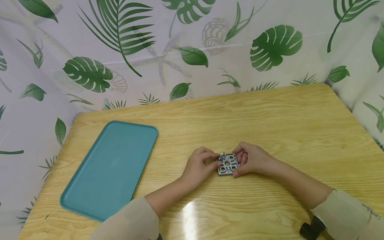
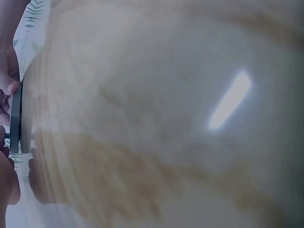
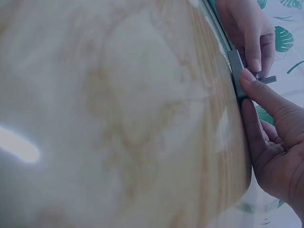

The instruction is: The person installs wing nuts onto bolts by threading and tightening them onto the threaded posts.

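Observation:
A square grey metal plate (image 1: 227, 163) with several round holes and curved grooves sits low over the wooden table. At its far left corner stands a small metal bolt (image 1: 222, 156), its threaded shank (image 3: 268, 79) jutting out from the plate's face in the right wrist view. My left hand (image 1: 198, 165) pinches at this bolt with thumb and index finger. On the other side, my right hand (image 1: 255, 159) grips the plate's right edge, thumb at the near corner. From the left wrist camera the plate (image 2: 15, 118) shows edge-on between both hands.
A teal rectangular tray (image 1: 112, 163) lies on the left part of the wooden table (image 1: 270, 116). Behind the table hangs a leaf-printed cloth (image 1: 180, 40). Near the right sleeve is a black object (image 1: 312, 229), probably part of the wrist camera.

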